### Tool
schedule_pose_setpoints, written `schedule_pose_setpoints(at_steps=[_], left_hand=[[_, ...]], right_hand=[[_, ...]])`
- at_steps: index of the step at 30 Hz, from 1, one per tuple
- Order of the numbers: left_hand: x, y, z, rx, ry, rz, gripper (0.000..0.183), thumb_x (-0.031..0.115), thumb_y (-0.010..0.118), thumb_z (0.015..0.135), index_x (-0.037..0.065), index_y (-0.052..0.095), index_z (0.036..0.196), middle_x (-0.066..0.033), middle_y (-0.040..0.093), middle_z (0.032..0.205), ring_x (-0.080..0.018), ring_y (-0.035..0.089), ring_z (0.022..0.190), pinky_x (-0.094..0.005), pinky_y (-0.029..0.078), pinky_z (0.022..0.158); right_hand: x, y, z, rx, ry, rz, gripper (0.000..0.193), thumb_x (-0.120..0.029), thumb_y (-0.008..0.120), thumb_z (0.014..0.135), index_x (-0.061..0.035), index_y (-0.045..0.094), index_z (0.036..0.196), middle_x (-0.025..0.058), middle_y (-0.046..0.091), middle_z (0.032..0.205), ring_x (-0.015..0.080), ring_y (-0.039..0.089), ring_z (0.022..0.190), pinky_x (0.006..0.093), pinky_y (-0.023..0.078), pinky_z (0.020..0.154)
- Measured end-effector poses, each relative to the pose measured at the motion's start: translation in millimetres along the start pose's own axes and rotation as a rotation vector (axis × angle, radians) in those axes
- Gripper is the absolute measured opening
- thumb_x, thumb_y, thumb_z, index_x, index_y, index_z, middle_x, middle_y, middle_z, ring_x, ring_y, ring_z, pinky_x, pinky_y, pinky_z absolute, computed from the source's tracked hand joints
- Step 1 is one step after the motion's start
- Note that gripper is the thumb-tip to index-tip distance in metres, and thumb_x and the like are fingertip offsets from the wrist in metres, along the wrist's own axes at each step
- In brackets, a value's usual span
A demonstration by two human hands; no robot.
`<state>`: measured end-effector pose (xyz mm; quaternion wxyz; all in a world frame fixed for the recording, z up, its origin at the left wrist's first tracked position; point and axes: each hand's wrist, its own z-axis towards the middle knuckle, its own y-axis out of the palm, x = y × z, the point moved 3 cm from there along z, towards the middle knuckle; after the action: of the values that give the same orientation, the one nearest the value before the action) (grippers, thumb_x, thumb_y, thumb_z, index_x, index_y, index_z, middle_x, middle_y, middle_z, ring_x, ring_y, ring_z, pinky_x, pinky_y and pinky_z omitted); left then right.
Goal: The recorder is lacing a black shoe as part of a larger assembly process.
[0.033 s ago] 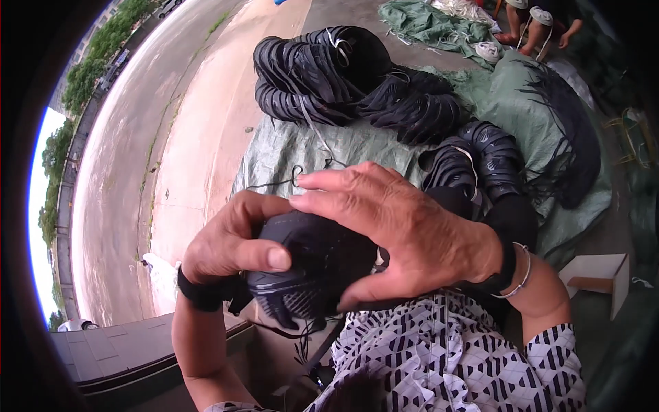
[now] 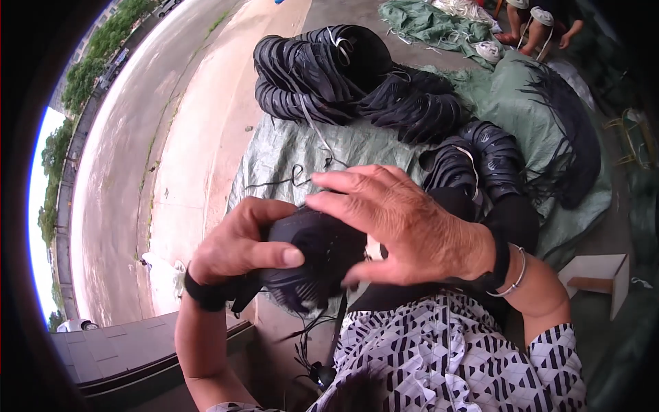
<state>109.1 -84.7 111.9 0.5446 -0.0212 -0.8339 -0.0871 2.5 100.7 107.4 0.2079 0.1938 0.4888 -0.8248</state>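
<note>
A black shoe upper (image 2: 316, 250), blurred at its near end, is held over my lap. My left hand (image 2: 240, 240) grips its left side, thumb laid across the front and the other fingers partly hidden. Over its right side is my right hand (image 2: 405, 230), with its fingers stretched out and thumb spread apart. The fingertips are close to the upper's far edge; whether they touch it I cannot tell. Thin black cords (image 2: 302, 350) dangle below the upper.
A green-grey tarp (image 2: 274, 154) ahead carries bundled black uppers (image 2: 309, 75). Smaller stacks (image 2: 498, 158) lie beyond my right hand, with a heap of black strips (image 2: 563, 130) farther right. Another person's hand (image 2: 566, 41) shows at the far right. A light open box (image 2: 597, 278) stands near my right elbow.
The upper has turned in my hands, so its patterned near end now looks different and smeared. Both hands have shifted slightly, the left one to the right. The bundles have not moved.
</note>
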Motion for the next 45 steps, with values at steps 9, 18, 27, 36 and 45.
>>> schedule_pose_setpoints(at_steps=[9,18,27,36,45], left_hand=[[-323.1,-58.8,20.8,0.251,-0.199,1.416,0.034,0.031,0.073,0.063,0.019,0.069,0.095,-0.0011,0.067,0.083,-0.0234,0.056,0.096,-0.0463,0.029,0.103],[-354.7,-52.2,36.2,0.356,-0.284,1.571,0.058,0.051,0.066,0.073,0.022,0.057,0.123,-0.0093,0.042,0.138,-0.0318,0.029,0.131,-0.0618,0.017,0.104],[-397.9,-62.3,74.9,0.205,-0.723,1.272,0.065,0.063,0.050,0.080,0.029,0.044,0.135,-0.0157,0.020,0.150,-0.0467,0.010,0.137,-0.0654,0.014,0.104],[-330.9,-21.4,65.9,0.370,-0.503,1.156,0.082,0.063,0.054,0.076,0.011,0.038,0.137,-0.0194,0.034,0.143,-0.0394,0.025,0.134,-0.0574,0.017,0.107],[-100.1,107.7,114.9,0.377,0.420,0.982,0.082,0.054,0.055,0.083,0.001,0.029,0.140,-0.0229,0.026,0.145,-0.0364,0.028,0.133,-0.0484,0.020,0.108]], right_hand=[[92.1,-44.7,-144.1,0.029,0.751,-0.222,0.028,-0.012,0.067,0.075,-0.0011,0.062,0.099,0.0121,0.062,0.102,0.0286,0.056,0.097,0.0359,0.043,0.087],[106.2,-79.4,-210.1,0.031,1.260,0.139,0.036,-0.029,0.062,0.082,-0.0034,0.062,0.108,0.0090,0.061,0.107,0.0174,0.053,0.106,0.0291,0.038,0.094],[93.8,-84.6,-218.7,0.005,1.257,0.089,0.037,-0.027,0.063,0.081,-0.0027,0.062,0.110,0.0099,0.061,0.108,0.0186,0.055,0.103,0.0286,0.040,0.091],[95.0,-88.8,-310.1,0.565,1.130,0.633,0.033,-0.024,0.061,0.089,-0.0005,0.061,0.113,0.0031,0.061,0.104,0.0092,0.054,0.099,0.0231,0.040,0.090],[217.7,18.2,-380.9,0.357,1.363,0.378,0.032,-0.025,0.068,0.080,-0.0017,0.063,0.101,0.0101,0.067,0.092,0.0179,0.063,0.088,0.0290,0.048,0.079]])
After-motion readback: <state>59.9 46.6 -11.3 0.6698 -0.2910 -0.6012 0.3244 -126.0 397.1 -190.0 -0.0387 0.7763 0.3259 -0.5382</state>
